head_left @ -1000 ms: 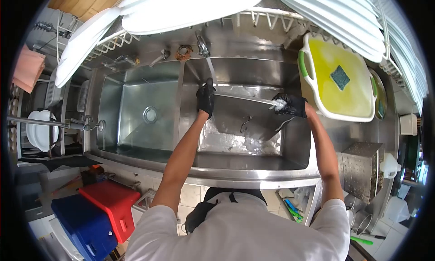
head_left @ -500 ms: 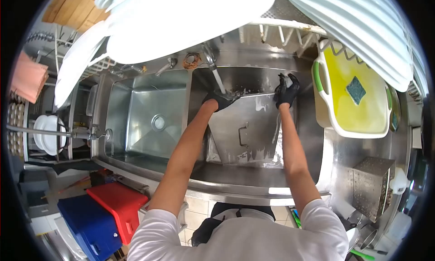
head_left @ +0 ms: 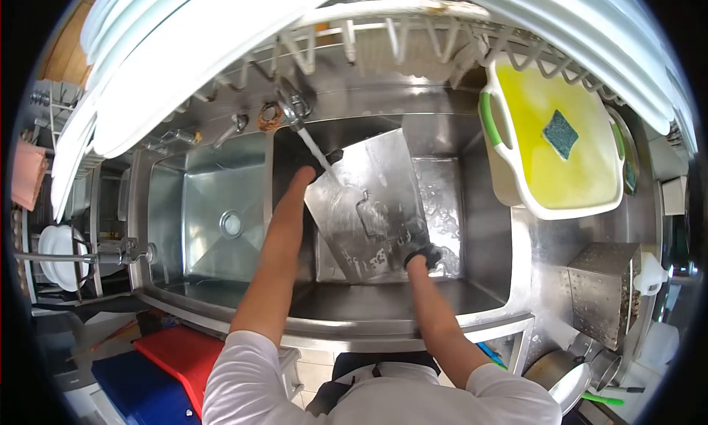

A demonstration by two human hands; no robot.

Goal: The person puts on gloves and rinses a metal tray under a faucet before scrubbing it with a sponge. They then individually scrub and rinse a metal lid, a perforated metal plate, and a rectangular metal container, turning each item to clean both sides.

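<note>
A flat metal panel (head_left: pixel 369 196) with a small wire handle at its middle lies tilted in the right sink basin (head_left: pixel 487 240). Water from the tap (head_left: pixel 295 115) runs onto its left part. My left hand (head_left: pixel 324 161), in a black glove, holds the panel's upper left edge, its fingers partly hidden beside the metal. Near the lower right edge my right hand (head_left: pixel 424 254), also gloved in black, is against the panel; its fingers are blurred.
A white tub (head_left: pixel 527 192) of yellow liquid with a green scouring pad (head_left: pixel 560 135) stands right of the basin. Above hangs a white rack (head_left: pixel 398 12) with plates. A perforated metal box (head_left: pixel 601 288) sits lower right. The left basin (head_left: pixel 206 211) adjoins.
The panel has turned and its upper part now lies under the water stream. My right hand has moved down from the top corner to the lower right edge. The camera view has shifted.
</note>
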